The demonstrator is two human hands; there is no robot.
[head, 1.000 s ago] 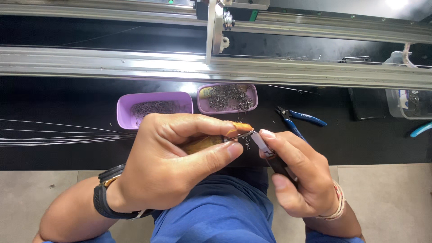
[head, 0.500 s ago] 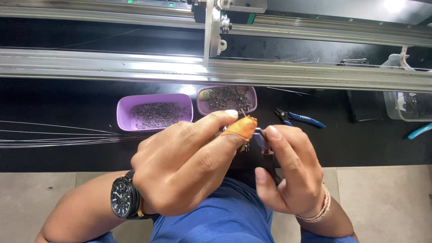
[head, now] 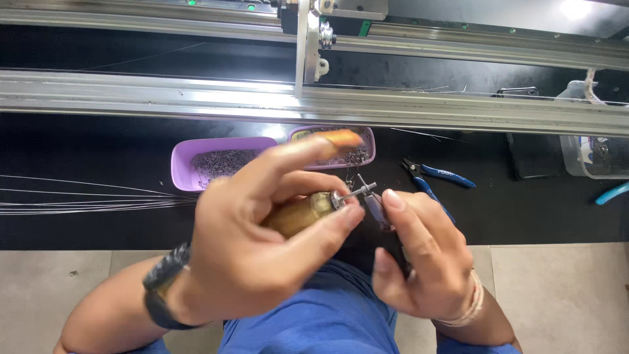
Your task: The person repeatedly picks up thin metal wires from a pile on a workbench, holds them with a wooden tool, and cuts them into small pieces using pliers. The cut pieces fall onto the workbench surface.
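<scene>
While both hands are raised above the lap, a wooden-handled tool (head: 298, 213) is gripped in the left hand (head: 262, 255), its fingers curled round the handle with the thumb pressed near the metal collar and the forefinger stretched out above; a thin metal shaft (head: 357, 191) is seen projecting from the collar toward the right; a small pair of pliers (head: 375, 206) is held in the right hand (head: 422, 259), the forefinger laid along it and the other fingers closed about the handles, and its jaws are brought up just beside the shaft, though contact cannot be told; a black watch (head: 164, 285) is worn on the left wrist and a pale bracelet (head: 466, 308) on the right; behind the hands, on the black bench top (head: 85, 147), two purple trays (head: 216, 160) filled with small dark metal parts are set side by side; blue-handled pliers (head: 436, 177) are laid to their right; thin wires (head: 85, 196) are stretched across the bench at the left; an aluminium rail (head: 164, 98) is run along the back; a clear plastic container (head: 593, 157) is placed at the far right.
</scene>
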